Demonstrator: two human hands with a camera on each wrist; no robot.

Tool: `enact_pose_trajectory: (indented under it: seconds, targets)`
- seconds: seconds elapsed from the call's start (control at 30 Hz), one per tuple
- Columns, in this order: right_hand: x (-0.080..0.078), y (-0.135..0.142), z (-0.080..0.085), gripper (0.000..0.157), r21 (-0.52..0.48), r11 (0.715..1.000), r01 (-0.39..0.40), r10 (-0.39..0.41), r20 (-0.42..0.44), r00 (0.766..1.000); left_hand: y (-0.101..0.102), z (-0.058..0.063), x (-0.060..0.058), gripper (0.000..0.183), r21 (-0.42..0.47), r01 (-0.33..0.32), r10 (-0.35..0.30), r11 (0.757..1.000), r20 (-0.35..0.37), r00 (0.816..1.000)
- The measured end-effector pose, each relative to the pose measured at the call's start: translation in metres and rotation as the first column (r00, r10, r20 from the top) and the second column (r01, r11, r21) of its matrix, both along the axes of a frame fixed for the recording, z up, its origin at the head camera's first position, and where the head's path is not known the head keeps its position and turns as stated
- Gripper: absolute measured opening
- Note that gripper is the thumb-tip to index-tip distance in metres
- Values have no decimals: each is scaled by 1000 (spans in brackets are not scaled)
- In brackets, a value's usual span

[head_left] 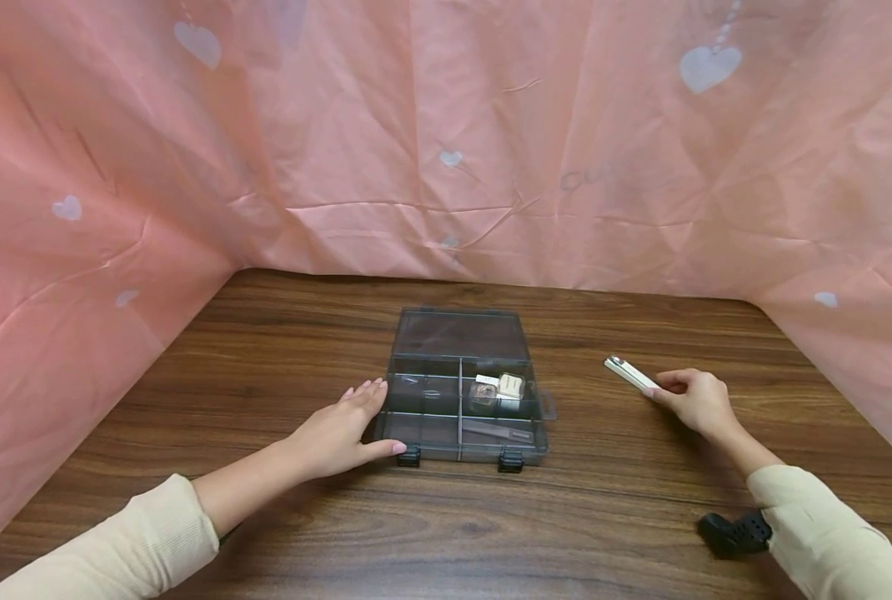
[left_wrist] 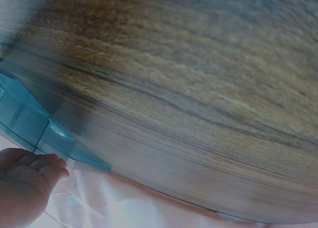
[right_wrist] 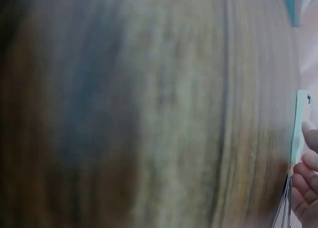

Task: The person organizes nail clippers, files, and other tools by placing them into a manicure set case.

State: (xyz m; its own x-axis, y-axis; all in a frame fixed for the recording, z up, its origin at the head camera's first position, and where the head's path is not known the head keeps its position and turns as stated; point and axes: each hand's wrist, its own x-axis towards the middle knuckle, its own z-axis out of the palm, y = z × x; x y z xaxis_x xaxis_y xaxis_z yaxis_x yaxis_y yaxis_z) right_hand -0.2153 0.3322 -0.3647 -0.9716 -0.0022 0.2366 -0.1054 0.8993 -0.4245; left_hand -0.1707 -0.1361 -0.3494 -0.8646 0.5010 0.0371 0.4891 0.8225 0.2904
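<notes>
A dark see-through compartment box (head_left: 423, 429) stands on the table, its dividers visible. My left hand (head_left: 341, 432) rests against its left side, fingers straight and thumb on the front edge by a black latch (head_left: 409, 456). In the left wrist view, the fingers touch the box's wall (left_wrist: 58, 140). To the right of the box, my right hand (head_left: 697, 403) pinches one end of a white nail clipper (head_left: 629, 372) between thumb and fingers. The right wrist view shows the clipper (right_wrist: 297, 126) at its edge, partly cut off.
Small clear square cases (head_left: 483, 395) and a beige-topped one (head_left: 510, 386) sit in a right compartment. A slim grey tool (head_left: 498, 431) lies in the front right one. Near my right sleeve is a black strap (head_left: 734, 533). Pink curtain (head_left: 446, 125) encloses the wooden table (head_left: 446, 533).
</notes>
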Motion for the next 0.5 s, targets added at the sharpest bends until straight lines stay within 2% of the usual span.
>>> enact_pose_trajectory:
  seconds: [0.27,0.5]
  targets:
    - [-5,0,0,25,59,998,-11,10,19,1000,0,-1,0,86,8,0,0,1000,3,1000]
    - [-6,0,0,21,64,998,-10,8,31,999,0,-1,0,86,9,3,-3,1000,-1,1000]
